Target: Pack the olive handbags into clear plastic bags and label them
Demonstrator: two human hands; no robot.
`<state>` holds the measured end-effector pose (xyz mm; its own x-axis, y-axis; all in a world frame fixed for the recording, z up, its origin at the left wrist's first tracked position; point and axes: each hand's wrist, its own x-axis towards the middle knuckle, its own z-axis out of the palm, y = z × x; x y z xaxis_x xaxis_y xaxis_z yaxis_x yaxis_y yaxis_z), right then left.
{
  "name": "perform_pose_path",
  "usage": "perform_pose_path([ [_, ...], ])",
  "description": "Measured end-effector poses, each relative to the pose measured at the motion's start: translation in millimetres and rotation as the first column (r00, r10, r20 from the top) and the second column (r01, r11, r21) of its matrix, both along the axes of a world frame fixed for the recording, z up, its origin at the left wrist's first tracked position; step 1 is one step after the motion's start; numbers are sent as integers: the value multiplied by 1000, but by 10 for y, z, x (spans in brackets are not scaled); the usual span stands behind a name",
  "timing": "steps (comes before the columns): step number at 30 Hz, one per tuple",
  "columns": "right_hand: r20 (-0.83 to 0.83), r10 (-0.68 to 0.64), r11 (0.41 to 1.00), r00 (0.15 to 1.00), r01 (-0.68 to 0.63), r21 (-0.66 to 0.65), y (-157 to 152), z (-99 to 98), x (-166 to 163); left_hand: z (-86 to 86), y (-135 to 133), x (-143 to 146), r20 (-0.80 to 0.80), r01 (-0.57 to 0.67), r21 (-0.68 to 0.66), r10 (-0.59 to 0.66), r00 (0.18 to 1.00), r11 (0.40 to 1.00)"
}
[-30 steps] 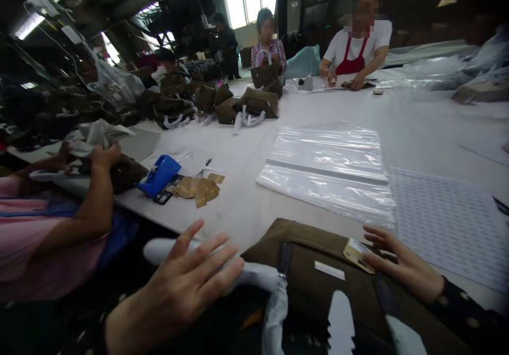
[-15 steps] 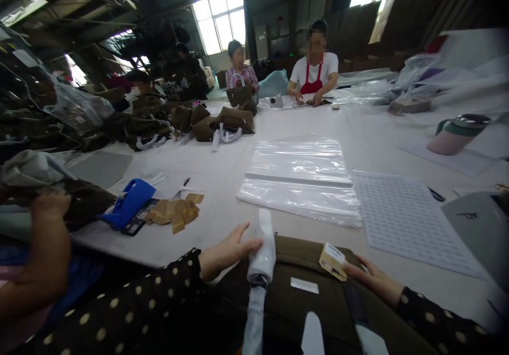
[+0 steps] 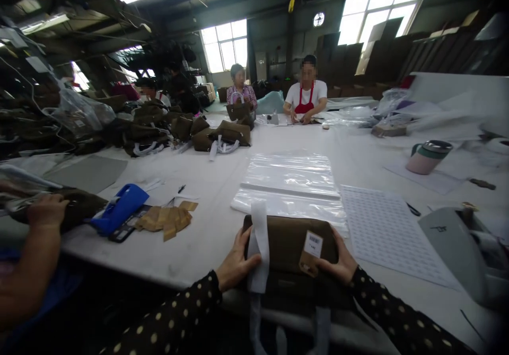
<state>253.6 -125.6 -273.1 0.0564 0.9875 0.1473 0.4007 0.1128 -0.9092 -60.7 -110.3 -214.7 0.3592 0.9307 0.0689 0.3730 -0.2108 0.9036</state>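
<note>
Between my hands is a dark olive-brown handbag (image 3: 288, 238) at the near table edge. My left hand (image 3: 237, 259) grips its left end, the thumb beside a strap wrapped in white film (image 3: 259, 249). At the other end my right hand (image 3: 342, 257) clasps the bag, the thumb by a brown tag with a white barcode label (image 3: 312, 249). Wrapped handles hang down below the bag's front. Just beyond it lies a stack of clear plastic bags (image 3: 288, 177), partly covered by the handbag.
Left on the table are a blue tape dispenser (image 3: 121, 209) and loose brown tags (image 3: 167, 218). To the right lie a printed label sheet (image 3: 385, 233), a pink cup (image 3: 428, 157) and a grey machine (image 3: 453, 243). A co-worker's arm (image 3: 37, 259) is at far left; more handbags (image 3: 225, 134) lie beyond.
The handbag has swung up and away from me onto the table edge, and its tag now faces me. My left hand has closed on its end. The camera view has tilted up.
</note>
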Motion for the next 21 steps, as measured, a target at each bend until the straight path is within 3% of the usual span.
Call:
perform_pose_path([
  [3, 85, -67, 997, 994, 69, -17, -216, -94, -19, -136, -109, -10, -31, -23, -37, 22, 999, 999],
  [6, 149, -104, 992, 983, 113, -53, -130, -38, -3, -114, -24, 23, 0, -177, -52, 178, 984, 983],
  [8, 259, -173, 984, 950, 176, 9, -28, 43, 1, -28, 18, 61, 36, -324, 81, 322, 946, 943],
  [10, 397, -243, 966, 885, 185, 180, 28, 145, -34, 113, 10, 119, 49, -356, 279, 357, 933, 892],
  [12, 511, -260, 939, 819, 91, 332, 36, 246, -121, 273, -2, 216, -68, -216, 407, 265, 962, 888],
  [15, 660, -192, 922, 727, -96, 374, 35, 323, -321, 407, 82, 420, -399, 97, 395, 75, 914, 913],
  [17, 757, -134, 923, 640, -197, 330, 57, 302, -452, 364, 196, 536, -552, 223, 356, 11, 834, 907],
  [21, 855, -36, 943, 517, -265, 200, 109, 203, -610, 88, 361, 606, -671, 300, 315, -13, 741, 900],
])
